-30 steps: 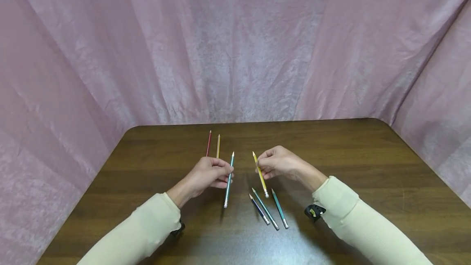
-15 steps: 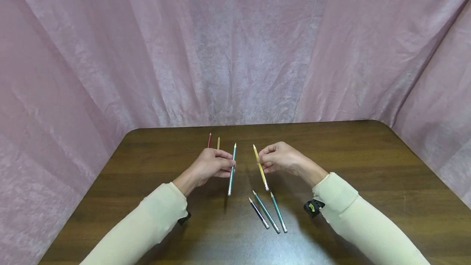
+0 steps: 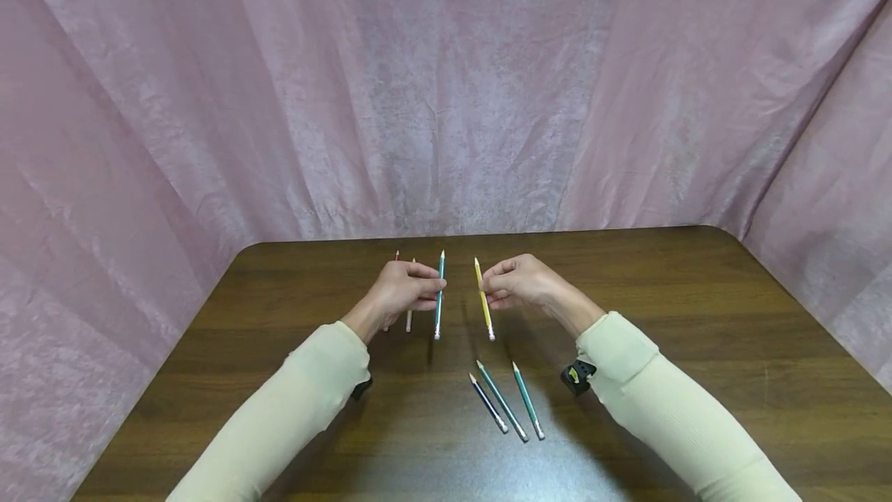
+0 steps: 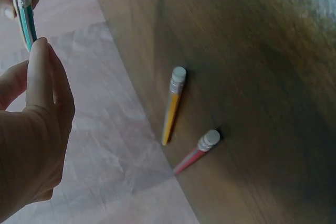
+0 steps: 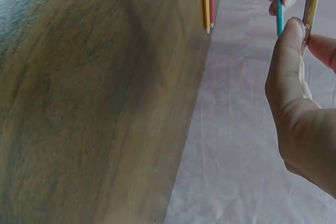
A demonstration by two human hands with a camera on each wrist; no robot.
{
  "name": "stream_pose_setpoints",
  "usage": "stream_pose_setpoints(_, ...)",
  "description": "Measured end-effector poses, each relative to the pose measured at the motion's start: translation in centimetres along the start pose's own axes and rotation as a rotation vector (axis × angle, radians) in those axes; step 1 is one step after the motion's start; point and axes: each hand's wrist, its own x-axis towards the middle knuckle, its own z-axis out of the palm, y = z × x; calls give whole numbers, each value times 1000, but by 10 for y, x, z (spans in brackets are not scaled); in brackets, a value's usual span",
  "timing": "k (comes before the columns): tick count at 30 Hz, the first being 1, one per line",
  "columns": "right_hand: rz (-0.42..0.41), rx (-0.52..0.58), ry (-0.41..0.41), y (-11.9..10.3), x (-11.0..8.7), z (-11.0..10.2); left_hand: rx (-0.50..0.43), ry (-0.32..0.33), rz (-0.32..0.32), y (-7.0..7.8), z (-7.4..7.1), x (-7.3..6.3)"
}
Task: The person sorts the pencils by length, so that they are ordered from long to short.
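Note:
My left hand [image 3: 403, 290] pinches a teal pencil [image 3: 440, 304] between thumb and fingers, its tip pointing away from me and its eraser end toward me. Facing it across a small gap, my right hand [image 3: 524, 284] pinches a yellow pencil [image 3: 485, 312] in the same way. Both pencils are held above the table, side by side and apart. Beneath and beyond the left hand lie an orange-yellow pencil [image 4: 171, 116] and a red pencil [image 4: 197, 153], partly covered by that hand in the head view.
Nearer to me on the brown wooden table [image 3: 627, 285] lie a dark blue pencil [image 3: 489, 404], a teal pencil [image 3: 503, 401] and another teal pencil [image 3: 528, 400]. A pink curtain [image 3: 446, 99] hangs behind the table's far edge and along its sides.
Both hands have moved away from me toward the far edge, carrying their pencils. The left hand now covers the middle of the red and orange-yellow pencils, whose eraser ends show. The pencils on the table stay put.

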Motion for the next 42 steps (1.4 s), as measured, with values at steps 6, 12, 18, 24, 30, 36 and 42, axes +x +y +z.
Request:
stream_pose_setpoints(6,14,1,20,-3,8,4,42,40,-39,-1,-5,9)
stream_pose_setpoints(12,21,25,35,-6,15,9,76,84,-50,-5,-9,19)
stream_pose_setpoints(18,23,27,70,-5,20,9,97,126,-53,-9,-8,28)
stream_pose_setpoints(24,37,40,81,-2,24,9,115,133,-59,-12,-7,35)
stream_pose_setpoints(30,33,48,96,-1,30,10,178,163,-50,-16,-4,40)
stream_pose_setpoints(36,46,31,94,1,33,13,247,220,-75,-21,-2,49)
stream_pose_setpoints(42,57,19,108,1,36,15,324,240,-96,-23,0,56)
